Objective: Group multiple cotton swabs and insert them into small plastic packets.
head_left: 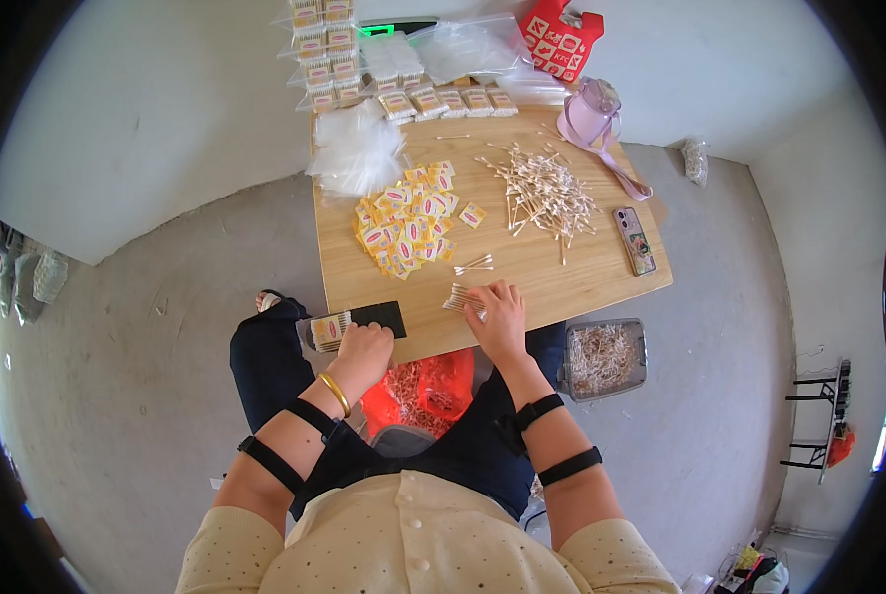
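Note:
At the table's near left edge, my left hand [364, 352] is closed with its fingertips at a clear bag of cotton swabs with a yellow-and-white card [330, 330]. That bag lies against a black pad [379, 318] on the edge. My right hand [502, 323] bends its fingers and thumb around the right end of a small bunch of cotton swabs [459, 298] on the tabletop. Just beyond it lie a few loose swabs [474, 265]. Farther off are a heap of yellow-and-white cards [404, 223] and a large pile of loose cotton swabs [547, 193].
Clear empty bags [357, 148] lie at the table's [572, 292] far left. Filled packs [450, 103] line the back, with stacked packs [324, 54] beside them. A pink bottle [591, 111] and phone [634, 241] stand right. Below are a grey bin [606, 394] and red bag [381, 404].

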Demonstrator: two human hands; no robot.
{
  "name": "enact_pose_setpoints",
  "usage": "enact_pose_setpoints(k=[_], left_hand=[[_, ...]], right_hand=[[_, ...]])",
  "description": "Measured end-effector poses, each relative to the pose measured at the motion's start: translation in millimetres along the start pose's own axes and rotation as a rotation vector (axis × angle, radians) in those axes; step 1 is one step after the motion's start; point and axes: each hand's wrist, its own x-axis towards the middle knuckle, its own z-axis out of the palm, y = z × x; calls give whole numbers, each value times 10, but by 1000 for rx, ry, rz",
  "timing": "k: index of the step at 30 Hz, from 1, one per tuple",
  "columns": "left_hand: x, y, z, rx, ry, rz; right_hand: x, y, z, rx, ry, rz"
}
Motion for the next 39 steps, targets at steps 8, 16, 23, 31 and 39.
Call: enact_pose_setpoints(k=[8,16,23,31,39], left_hand=[[-15,21,-34,19,-16,-8],[2,41,-116,-36,-115,-46],[12,57,-140,-21,-143,-43],[21,51,-130,-29,-138,-49],[18,53,-74,16,-61,-12]], right_hand=[[159,57,25,-20,46,-19],[566,300,115,-76,47,-38],[607,425,125,-63,-26,-94],[483,450,-30,-82,-120,-102],[588,408,33,-60,-29,-57]])
